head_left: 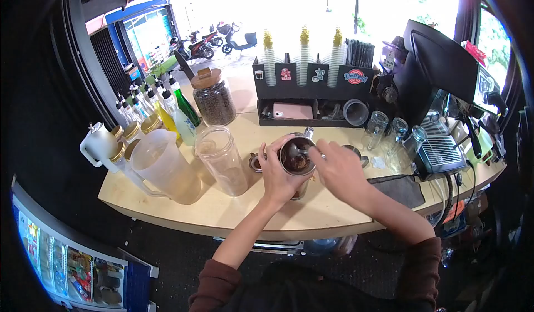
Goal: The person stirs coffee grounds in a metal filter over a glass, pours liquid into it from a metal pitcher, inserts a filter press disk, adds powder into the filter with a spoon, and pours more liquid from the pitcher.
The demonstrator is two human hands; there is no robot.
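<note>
My left hand (276,170) is wrapped round a handled mug (282,157) with dark brown liquid (293,166) inside. The mug's handle points away from me, toward the back of the counter. In my closed right hand (340,166) is a spoon (310,153), its lower end in the liquid; the fingers hide much of it. Just left of my left hand sits a small round dark item (255,162) on the counter. A clear tall jar (222,164) stands farther left. Partly hidden behind my right hand is a small metal item (356,153).
A frosted pitcher (167,170), syrup bottles (177,111) and a coffee-bean jar (214,100) stand at left. Behind the mug is a black organizer (311,120) with cups and a phone (293,111). Glass mugs (397,131), a dark cloth (397,190) and an espresso machine (439,145) are at right.
</note>
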